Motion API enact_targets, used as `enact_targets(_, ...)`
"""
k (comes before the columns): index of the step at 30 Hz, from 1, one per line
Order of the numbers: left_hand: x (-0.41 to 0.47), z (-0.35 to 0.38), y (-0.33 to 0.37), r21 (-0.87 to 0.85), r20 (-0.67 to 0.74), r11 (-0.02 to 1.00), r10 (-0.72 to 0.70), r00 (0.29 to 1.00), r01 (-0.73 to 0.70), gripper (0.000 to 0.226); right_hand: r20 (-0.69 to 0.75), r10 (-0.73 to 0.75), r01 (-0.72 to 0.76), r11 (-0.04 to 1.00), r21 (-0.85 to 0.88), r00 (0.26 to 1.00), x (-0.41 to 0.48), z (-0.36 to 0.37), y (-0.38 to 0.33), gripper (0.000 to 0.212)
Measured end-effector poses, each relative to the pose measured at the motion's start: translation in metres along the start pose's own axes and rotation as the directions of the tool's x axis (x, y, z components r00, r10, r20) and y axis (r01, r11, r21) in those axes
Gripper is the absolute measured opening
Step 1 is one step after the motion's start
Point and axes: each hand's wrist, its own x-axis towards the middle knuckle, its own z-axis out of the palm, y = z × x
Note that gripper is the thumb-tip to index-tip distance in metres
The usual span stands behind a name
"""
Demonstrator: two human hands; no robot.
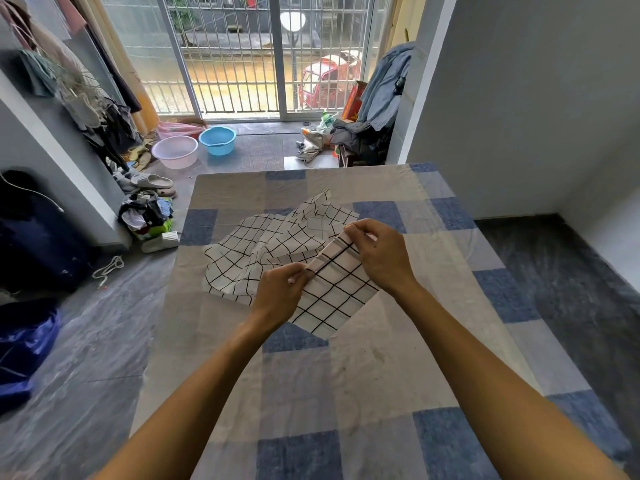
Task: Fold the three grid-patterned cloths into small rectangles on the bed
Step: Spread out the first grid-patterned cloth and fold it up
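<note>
We pinch the cloth at both top corners, left hand nearer us, right hand farther; its edge runs diagonally.

Bare left forearm and bare right forearm, slim, uncovered down to the frame's lower edge. Bare as well: left hand and right hand.

Blue basin beside pink basin, slippers nearby

Head-worn wide-angle view, forward and down, close over the bed
</note>
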Motion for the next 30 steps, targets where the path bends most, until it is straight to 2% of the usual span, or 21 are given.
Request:
enact_targets(6, 0.003, -0.002, -0.001, 0.01, 0.025, 0.999, -0.043, 0.999, 0.043, 0.016, -0.02, 0.016, -0.017, 1.0, -0.017, 1.0, -0.004, -0.001, 0.004, 0.022)
enact_targets(14, 0.017, 0.001, 0.011, 0.142, 0.036, 0.99, -0.019, 0.999, 0.014, 0.024, -0.045, -0.053, 0.048, 0.994, -0.093, 0.998, -0.006, 0.004, -0.001, 0.021)
enact_targets(16, 0.02, 0.002, 0.011, 0.143, 0.001, 0.989, -0.044, 0.999, 0.044, 0.019, 0.002, -0.084, 0.084, 0.993, -0.085, 0.996, -0.008, 0.003, -0.001, 0.021)
enact_targets(18, 0.024, 0.002, 0.008, 0.124, -0.055, 0.99, -0.065, 0.996, 0.072, 0.014, 0.086, -0.089, 0.095, 0.993, -0.074, 0.992, -0.01, 0.001, -0.001, 0.03)
enact_targets(21, 0.028, -0.002, 0.007, 0.064, -0.111, 0.994, -0.077, 0.991, 0.084, 0.011, 0.114, 0.012, -0.009, 1.0, -0.027, 0.993, -0.012, -0.006, 0.002, 0.048)
enact_targets(23, 0.027, -0.008, 0.008, 0.052, -0.111, 0.998, -0.032, 0.993, 0.038, 0.015, 0.053, 0.071, -0.07, 0.997, -0.023, 0.996, -0.01, -0.011, 0.009, 0.045)
enact_targets(25, 0.026, -0.013, 0.006, 0.11, -0.079, 0.992, 0.067, 0.995, -0.058, 0.016, 0.037, 0.087, -0.083, 0.992, -0.098, 0.996, -0.008, -0.014, 0.018, 0.038)
enact_targets(27, 0.026, -0.015, 0.002, 0.168, -0.057, 0.976, 0.152, 0.987, -0.14, 0.015, 0.11, 0.115, -0.093, 0.978, -0.186, 0.987, -0.006, -0.014, 0.026, 0.029)
enact_targets(30, 0.026, -0.012, 0.004, 0.16, -0.07, 0.972, 0.185, 0.98, -0.172, 0.015, 0.305, 0.189, -0.093, 0.949, -0.302, 0.933, -0.006, -0.01, 0.034, 0.024)
